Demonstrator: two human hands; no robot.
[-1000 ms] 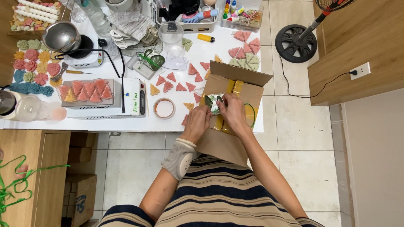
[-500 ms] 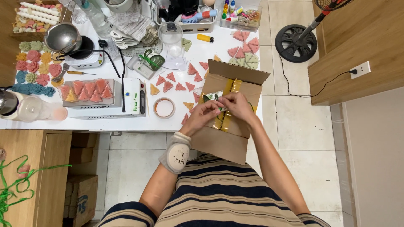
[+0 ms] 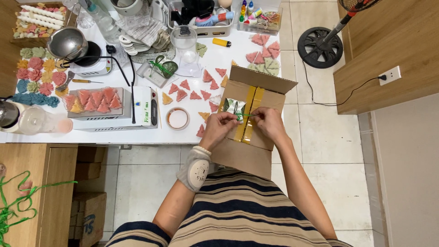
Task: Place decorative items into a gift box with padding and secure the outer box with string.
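We see the left hand point(image 3: 218, 130) and right hand point(image 3: 267, 122) pinching a thin green ribbon point(image 3: 247, 115), stretched sideways between them over the cardboard box point(image 3: 242, 155).

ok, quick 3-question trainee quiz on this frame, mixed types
1. True or false: both hands pinch a green ribbon over the cardboard box.
2. What lies under the ribbon? A) small packet B) lighter C) tape roll
3. The tape roll sits to the person's ____ of the box.

Key: 1 true: left hand and right hand hold the ribbon above the box. 2 A, the packet. 3 left; tape roll.
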